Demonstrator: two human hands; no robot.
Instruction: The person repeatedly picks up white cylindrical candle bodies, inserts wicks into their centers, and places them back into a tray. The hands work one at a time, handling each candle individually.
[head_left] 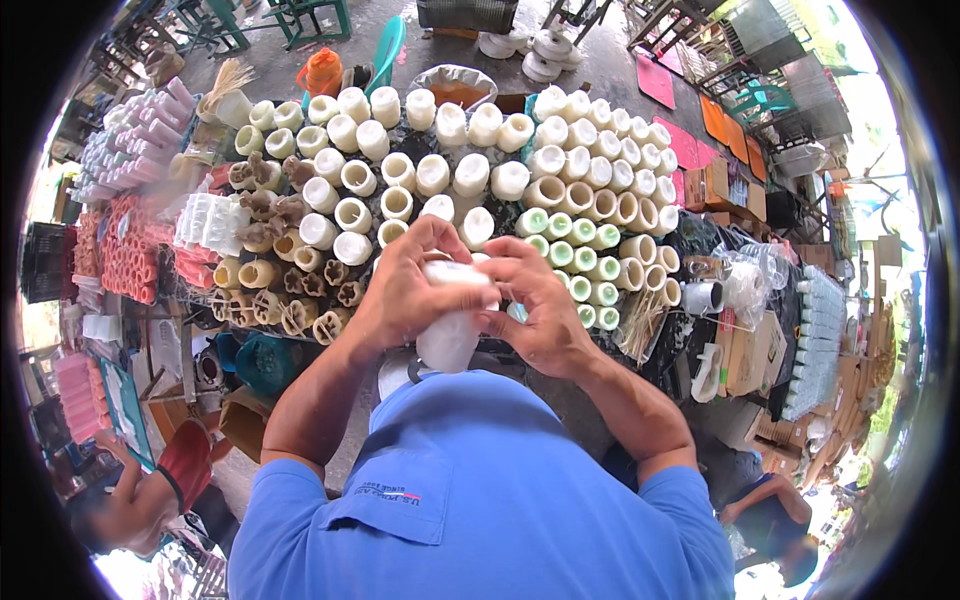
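Observation:
A white pillar candle (449,342) is held in front of my chest, its lower end toward me. My left hand (408,290) is wrapped round its side, the thumb lying across it. At the candle's upper right, the fingers of my right hand (540,305) are bent and drawn together near my left thumb. Whatever is between those right fingers is too small to make out. Just beyond my hands stand rows of cream candles (432,174), some hollow. Pale green-centred candles (570,257) lie to the right of my right hand.
Pink wax pieces (128,255) and white ones (212,222) fill the table's left side. Flower-shaped brown candles (331,326) sit near its front edge. Cardboard boxes (755,352) and plastic bags (745,288) stand at right. Two other people are at the lower left and lower right.

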